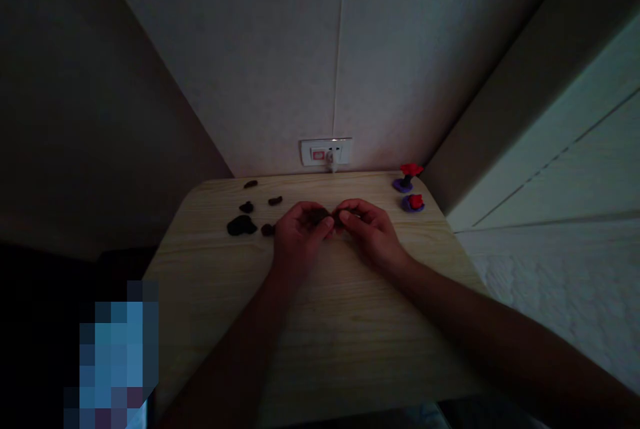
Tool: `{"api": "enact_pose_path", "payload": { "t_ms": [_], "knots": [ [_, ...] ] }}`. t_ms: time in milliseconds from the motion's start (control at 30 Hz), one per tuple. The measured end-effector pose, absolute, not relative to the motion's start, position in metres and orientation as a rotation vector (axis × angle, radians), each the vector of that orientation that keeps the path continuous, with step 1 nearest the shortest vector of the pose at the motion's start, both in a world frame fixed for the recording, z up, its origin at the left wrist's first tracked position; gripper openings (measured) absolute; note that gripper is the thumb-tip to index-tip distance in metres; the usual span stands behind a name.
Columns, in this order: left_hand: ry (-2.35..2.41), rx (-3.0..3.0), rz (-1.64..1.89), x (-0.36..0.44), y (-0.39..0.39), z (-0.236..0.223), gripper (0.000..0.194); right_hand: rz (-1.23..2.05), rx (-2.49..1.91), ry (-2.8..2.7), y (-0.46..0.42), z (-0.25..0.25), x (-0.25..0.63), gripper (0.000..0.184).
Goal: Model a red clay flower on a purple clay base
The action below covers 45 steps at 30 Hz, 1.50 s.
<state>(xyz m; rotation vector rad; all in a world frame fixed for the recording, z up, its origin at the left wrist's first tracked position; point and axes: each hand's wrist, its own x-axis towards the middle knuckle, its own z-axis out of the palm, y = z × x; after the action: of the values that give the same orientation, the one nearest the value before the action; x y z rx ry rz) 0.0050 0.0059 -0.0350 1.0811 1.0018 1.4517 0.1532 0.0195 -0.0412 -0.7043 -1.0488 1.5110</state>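
Over the middle of the table, my left hand (pixel 304 232) and my right hand (pixel 367 226) meet with thumbs and fingers pinched around a dark brown piece of what looks like modelling clay (pixel 324 214). Much of it is hidden by the fingers. Close beside my left hand lies a small brown lump (pixel 267 230), partly covered by that hand. Farther left are a flat black piece (pixel 242 226), a small dark lump (pixel 247 206) and two little brown rolls, one nearer (pixel 275 200) and one farther back (pixel 251 184).
Two red shapes on purple bases, one raised on a dark stem (pixel 407 179) and one low (pixel 414 202), stand at the table's back right. Behind the wooden table (pixel 320 336), a wall socket (pixel 326 152) holds a plug with a white cable. A pale quilted surface (pixel 560 289) lies right.
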Motion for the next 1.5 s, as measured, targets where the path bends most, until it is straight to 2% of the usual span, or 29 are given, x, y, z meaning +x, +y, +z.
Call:
{"api": "enact_pose_path", "payload": {
  "t_ms": [300, 467, 700, 867, 967, 1100, 1267, 1500],
  "knots": [
    [0.996, 1.045, 1.471, 0.004, 0.007, -0.037, 0.030, 1.481, -0.727, -0.969, 0.021, -0.040, 0.154, 0.023],
    [1.085, 1.029, 1.547, -0.005, 0.012, -0.040, 0.027, 1.314, -0.763, -0.907, 0.037, -0.034, 0.170, 0.019],
    [1.164, 1.142, 1.645, -0.004, 0.009, -0.034, 0.022, 1.607, -0.774, -0.842, 0.038, -0.031, 0.171, 0.008],
    [1.213, 1.150, 1.709, -0.007, 0.007, -0.033, 0.023, 1.714, -0.818, -0.755, 0.034, -0.028, 0.168, 0.036],
    [1.329, 1.239, 1.670, -0.011, 0.006, -0.036, 0.020, 1.710, -0.860, -0.870, 0.030, -0.028, 0.166, 0.038],
    [1.467, 1.578, 1.489, -0.015, 0.001, -0.039, 0.036, 1.731, -0.866, -0.965, 0.027, -0.029, 0.162, 0.038],
    [1.565, 1.890, 1.248, -0.015, -0.001, -0.038, 0.040, 1.839, -0.934, -0.901, 0.023, -0.030, 0.156, 0.064],
    [1.485, 2.015, 1.183, -0.015, -0.001, -0.039, 0.031, 1.745, -0.946, -0.857, 0.023, -0.033, 0.153, 0.062]
  ]
}}
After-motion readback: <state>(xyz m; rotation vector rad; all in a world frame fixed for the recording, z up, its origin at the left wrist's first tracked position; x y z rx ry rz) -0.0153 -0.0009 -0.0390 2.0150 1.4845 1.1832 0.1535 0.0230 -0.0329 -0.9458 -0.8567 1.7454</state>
